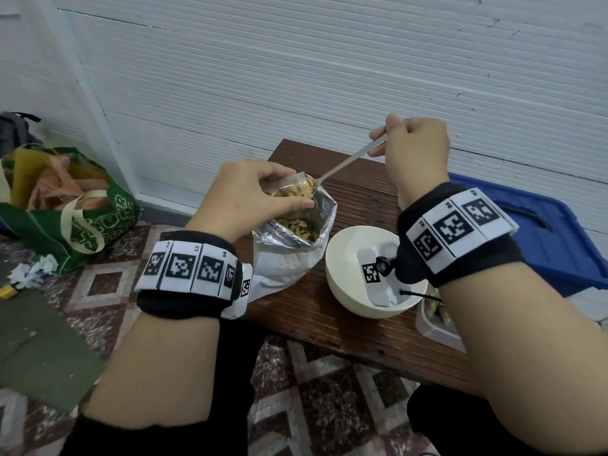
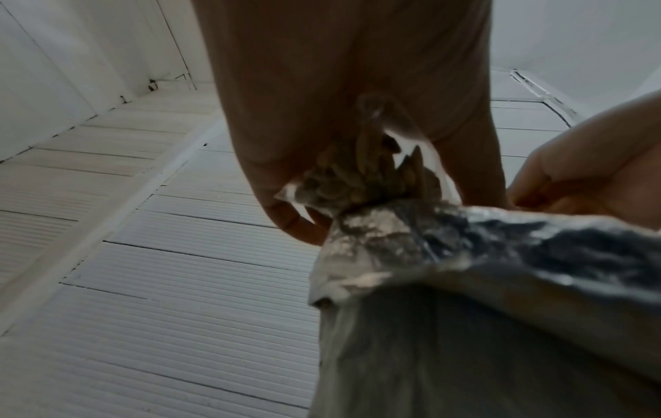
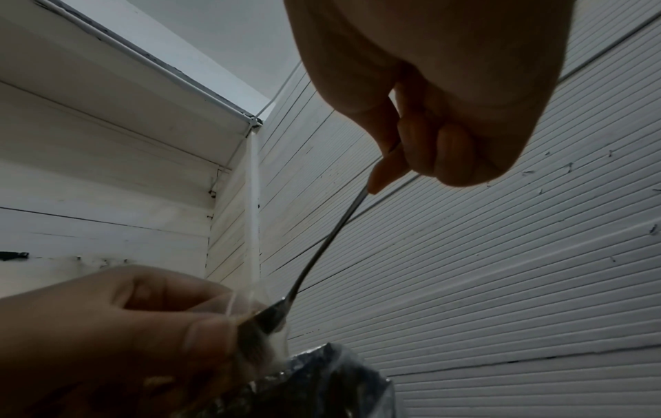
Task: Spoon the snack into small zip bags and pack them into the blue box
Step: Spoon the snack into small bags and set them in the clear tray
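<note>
Tipping a loaded spoon [image 1: 342,167] into a small zip bag [image 1: 292,189], held right above the open mouth of the big foil snack bag [image 1: 296,238] — judged so that anything that misses falls back into the supply, not on the table. Left hand [image 1: 250,195] pinches the zip bag's rim between thumb and fingers, keeping the mouth spread for the spoon; the left wrist view shows the clear pouch [image 2: 372,169] already holding a clump of snack pieces, hanging just over the foil edge. Right hand [image 1: 414,149] is clenched round the spoon handle at its far end, handle sloping down from 2 o'clock to the bowl at the bag mouth. Long grip probably keeps the fist clear of the opening.

Snack [image 1: 301,225]: pale tan, elongated flat bits, seed- or chip-like, dry, loose. Some in the zip bag, most inside the foil bag, which stands on the wooden table [image 1: 362,199] at centre, top folded open, silver lining showing.

White bowl [image 1: 342,291] sits at 4 o'clock of the foil bag, just beside it; contents hidden by the wrist rig. Blue box [image 1: 539,232] lies at 3 o'clock, past the right wrist, lid on as far as visible. Clear container [image 1: 434,327] at 5 o'clock, partly hidden. Green tote bag [image 1: 82,222] on the floor at 9 o'clock.

Judgement: filling under way, sealing and packing not yet done.
</note>
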`<state>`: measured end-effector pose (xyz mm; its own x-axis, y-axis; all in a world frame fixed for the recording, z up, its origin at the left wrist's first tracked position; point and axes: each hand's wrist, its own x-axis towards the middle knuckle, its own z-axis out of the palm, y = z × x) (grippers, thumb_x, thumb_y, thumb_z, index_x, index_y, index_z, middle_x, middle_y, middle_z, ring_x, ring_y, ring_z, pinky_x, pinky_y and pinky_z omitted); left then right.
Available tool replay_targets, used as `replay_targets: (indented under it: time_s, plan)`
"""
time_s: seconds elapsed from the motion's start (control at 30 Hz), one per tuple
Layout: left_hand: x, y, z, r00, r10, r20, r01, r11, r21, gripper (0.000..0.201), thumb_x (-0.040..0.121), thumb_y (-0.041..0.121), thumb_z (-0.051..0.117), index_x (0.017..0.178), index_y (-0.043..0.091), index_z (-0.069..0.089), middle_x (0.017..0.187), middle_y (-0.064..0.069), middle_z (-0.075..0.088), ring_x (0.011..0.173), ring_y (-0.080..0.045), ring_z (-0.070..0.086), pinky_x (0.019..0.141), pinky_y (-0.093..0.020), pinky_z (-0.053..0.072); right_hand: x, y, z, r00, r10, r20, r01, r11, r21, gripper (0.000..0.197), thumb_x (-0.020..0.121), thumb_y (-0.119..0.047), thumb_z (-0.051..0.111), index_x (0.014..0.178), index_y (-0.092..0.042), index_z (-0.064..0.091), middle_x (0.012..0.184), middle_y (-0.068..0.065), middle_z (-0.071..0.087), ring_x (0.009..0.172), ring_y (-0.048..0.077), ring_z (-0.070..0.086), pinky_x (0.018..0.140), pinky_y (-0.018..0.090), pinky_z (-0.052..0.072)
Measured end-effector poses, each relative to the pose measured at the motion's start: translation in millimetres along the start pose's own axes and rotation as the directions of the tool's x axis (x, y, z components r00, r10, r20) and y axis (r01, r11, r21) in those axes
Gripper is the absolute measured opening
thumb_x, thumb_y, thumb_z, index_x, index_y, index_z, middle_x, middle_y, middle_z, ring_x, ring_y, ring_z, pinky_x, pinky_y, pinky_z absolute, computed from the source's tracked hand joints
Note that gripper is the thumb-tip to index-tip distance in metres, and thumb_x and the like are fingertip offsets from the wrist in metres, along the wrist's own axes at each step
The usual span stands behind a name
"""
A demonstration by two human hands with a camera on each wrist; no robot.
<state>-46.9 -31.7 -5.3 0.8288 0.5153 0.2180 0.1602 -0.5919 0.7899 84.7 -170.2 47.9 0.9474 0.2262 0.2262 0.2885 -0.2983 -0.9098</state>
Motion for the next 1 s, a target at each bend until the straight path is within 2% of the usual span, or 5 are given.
replay_targets:
  time_s: [0.13,0.4,0.57,0.83,1.0]
  plan:
    - [-0.4,1.0,3.5,1.000,0.004,-0.014,-0.004,1.000,-0.009,0.042,0.063,0.047,0.084,0.100,0.033,0.069,0.084,0.023,0.064,0.079,0.011,0.059,0.070,-0.007,0.049,-3.9,-1.8,6.3,0.997,-0.057,0.042,0.055,0.998,0.039,0.037,0.101,-0.025,0.043,0.074,-0.016,0.066,0.058,-0.002,0.061,0.057,0.003,0.057,0.053,0.003,0.038]
    - [-0.2,-1.7,5.1,0.989,-0.054,-0.140,0.032,0.987,-0.156,0.026,0.072,0.045,0.079,0.088,0.034,0.062,0.085,0.019,0.062,0.080,0.008,0.057,0.062,-0.004,0.046,-11.5,-7.3,-1.2,0.910,-0.412,-0.032,0.401,0.862,0.311,0.029,0.100,-0.018,0.046,0.077,-0.017,0.062,0.082,-0.001,0.067,0.063,0.005,0.058,0.061,0.013,0.041]
    - [-1.0,-6.6,0.3,0.970,-0.133,-0.203,0.061,0.943,-0.326,0.021,0.071,0.046,0.079,0.082,0.031,0.069,0.091,0.011,0.072,0.090,-0.004,0.067,0.083,-0.033,0.058,-8.2,-3.6,-13.1,0.913,-0.320,-0.253,0.381,0.890,0.251,0.031,0.099,-0.025,0.046,0.073,-0.023,0.063,0.070,-0.011,0.066,0.063,0.005,0.062,0.064,0.019,0.046]
    - [-5.4,3.4,-6.1,0.958,-0.084,-0.274,-0.039,0.908,-0.416,0.018,0.081,0.036,0.073,0.095,0.024,0.070,0.098,0.016,0.070,0.087,0.007,0.066,0.073,-0.014,0.054,-27.5,23.6,-6.8,0.969,-0.215,-0.122,0.210,0.976,-0.047,0.030,0.098,-0.028,0.048,0.079,-0.021,0.069,0.067,-0.005,0.064,0.059,0.000,0.056,0.059,0.005,0.040]
    - [-7.2,11.2,-2.1,0.967,-0.029,-0.254,-0.089,0.894,-0.438,0.019,0.076,0.039,0.075,0.091,0.029,0.071,0.093,0.016,0.072,0.090,0.001,0.068,0.080,-0.020,0.055,-45.6,44.0,11.0,0.985,-0.171,-0.009,0.168,0.975,-0.148,0.031,0.097,-0.029,0.052,0.077,-0.012,0.070,0.058,-0.008,0.057,0.047,0.002,0.046,0.050,0.010,0.036]
